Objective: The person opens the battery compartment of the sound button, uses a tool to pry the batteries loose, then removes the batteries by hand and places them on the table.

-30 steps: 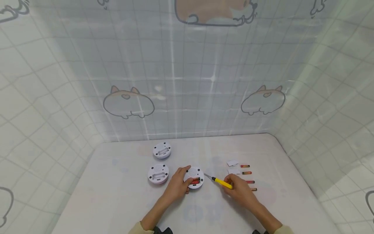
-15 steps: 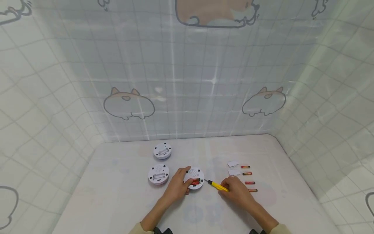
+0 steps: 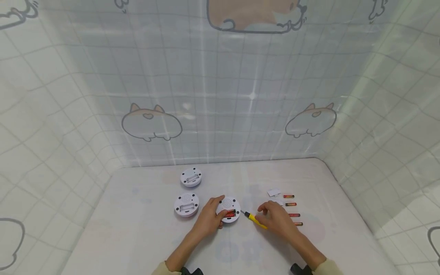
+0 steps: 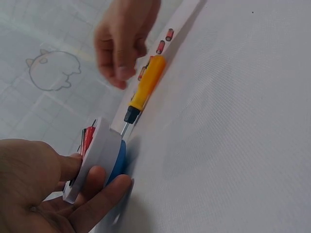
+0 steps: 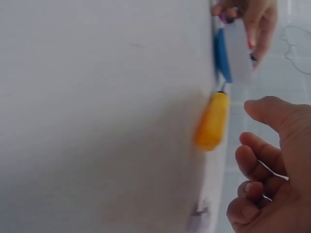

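My left hand (image 3: 207, 215) grips a round white battery-powered device (image 3: 227, 203) by its left edge, thumb over the battery slot. Two red batteries (image 3: 230, 213) sit in that slot. The left wrist view shows the device's blue lower part (image 4: 118, 162) against the table. A yellow-handled screwdriver (image 3: 255, 220) lies on the table, its metal shaft pointing at the device's right side. Just right of and above the handle, my right hand (image 3: 279, 220) is apart from it, fingers loosely bent and holding nothing; the right wrist view shows the gap between hand and screwdriver (image 5: 213, 121).
Two more round white devices, one near (image 3: 186, 204) and one farther back (image 3: 191, 177), lie on the left with bare battery slots up. On the right are small white covers (image 3: 274, 192) and several loose batteries (image 3: 290, 204), partly behind my right hand. A patterned curtain (image 3: 227, 114) stands behind the table.
The screwdriver has been lowered and let go by my right hand, which has lifted off it. My left hand and the device have stayed put.
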`<action>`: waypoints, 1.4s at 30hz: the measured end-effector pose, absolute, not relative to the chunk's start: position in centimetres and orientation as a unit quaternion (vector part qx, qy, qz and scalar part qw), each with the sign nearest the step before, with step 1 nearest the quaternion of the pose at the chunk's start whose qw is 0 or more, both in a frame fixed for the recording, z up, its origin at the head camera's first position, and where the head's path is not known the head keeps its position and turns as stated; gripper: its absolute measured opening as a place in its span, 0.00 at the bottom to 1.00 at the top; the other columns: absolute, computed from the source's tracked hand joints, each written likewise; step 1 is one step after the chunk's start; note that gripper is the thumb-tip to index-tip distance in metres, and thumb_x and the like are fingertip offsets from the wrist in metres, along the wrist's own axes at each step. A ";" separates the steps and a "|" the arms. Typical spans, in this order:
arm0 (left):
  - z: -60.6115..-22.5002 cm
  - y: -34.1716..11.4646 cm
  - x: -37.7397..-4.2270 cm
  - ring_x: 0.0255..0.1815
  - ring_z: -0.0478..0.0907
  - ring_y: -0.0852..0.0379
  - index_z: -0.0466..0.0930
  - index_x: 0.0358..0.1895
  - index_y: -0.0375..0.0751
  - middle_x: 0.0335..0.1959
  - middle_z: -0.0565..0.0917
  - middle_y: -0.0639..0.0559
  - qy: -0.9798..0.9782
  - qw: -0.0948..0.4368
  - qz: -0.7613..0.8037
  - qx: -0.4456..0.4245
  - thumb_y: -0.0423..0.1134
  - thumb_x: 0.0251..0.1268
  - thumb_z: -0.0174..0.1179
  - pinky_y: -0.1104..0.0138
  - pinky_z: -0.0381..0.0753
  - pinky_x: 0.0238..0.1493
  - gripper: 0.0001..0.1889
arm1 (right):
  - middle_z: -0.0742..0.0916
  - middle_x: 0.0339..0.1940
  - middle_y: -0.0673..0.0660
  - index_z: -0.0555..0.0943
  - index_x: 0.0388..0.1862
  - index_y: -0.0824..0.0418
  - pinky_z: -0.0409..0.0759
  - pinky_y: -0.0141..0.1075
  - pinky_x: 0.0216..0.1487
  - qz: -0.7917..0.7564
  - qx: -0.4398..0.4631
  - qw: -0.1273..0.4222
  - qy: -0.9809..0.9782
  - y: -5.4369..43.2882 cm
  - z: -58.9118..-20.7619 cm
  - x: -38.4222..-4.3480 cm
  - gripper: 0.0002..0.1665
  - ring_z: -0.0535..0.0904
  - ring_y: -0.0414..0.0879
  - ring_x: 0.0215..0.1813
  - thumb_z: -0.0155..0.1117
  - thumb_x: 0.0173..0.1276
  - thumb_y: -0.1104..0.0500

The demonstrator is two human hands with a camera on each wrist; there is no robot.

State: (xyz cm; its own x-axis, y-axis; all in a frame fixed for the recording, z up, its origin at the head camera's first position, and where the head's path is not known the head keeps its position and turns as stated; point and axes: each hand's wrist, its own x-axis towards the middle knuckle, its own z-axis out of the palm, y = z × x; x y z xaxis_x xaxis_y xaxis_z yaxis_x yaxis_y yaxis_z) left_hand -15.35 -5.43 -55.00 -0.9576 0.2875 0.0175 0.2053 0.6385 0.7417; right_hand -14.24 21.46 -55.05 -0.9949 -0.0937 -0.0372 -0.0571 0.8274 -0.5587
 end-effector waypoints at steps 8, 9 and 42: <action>-55.0 -5.4 -15.2 0.21 0.78 0.64 0.64 0.75 0.42 0.61 0.73 0.43 0.900 0.055 0.411 0.137 0.40 0.74 0.60 0.71 0.77 0.29 0.30 | 0.78 0.32 0.41 0.85 0.48 0.46 0.73 0.35 0.38 -0.319 -0.106 -0.001 0.942 19.6 -53.7 -15.3 0.14 0.72 0.42 0.38 0.73 0.65 0.47; -55.0 -5.4 -15.2 0.21 0.78 0.64 0.64 0.75 0.42 0.61 0.73 0.43 0.898 0.056 0.413 0.138 0.40 0.74 0.60 0.71 0.78 0.29 0.30 | 0.78 0.32 0.40 0.86 0.49 0.46 0.73 0.35 0.39 -0.318 -0.120 -0.002 0.940 19.3 -53.8 -15.5 0.14 0.72 0.41 0.39 0.72 0.66 0.48; -55.2 -5.3 -15.1 0.18 0.76 0.68 0.66 0.74 0.40 0.60 0.74 0.42 0.903 0.029 0.399 0.154 0.39 0.73 0.61 0.71 0.77 0.29 0.29 | 0.78 0.30 0.34 0.89 0.42 0.45 0.73 0.32 0.39 -0.297 -0.223 -0.050 0.927 16.8 -54.5 -15.9 0.06 0.72 0.37 0.38 0.70 0.67 0.52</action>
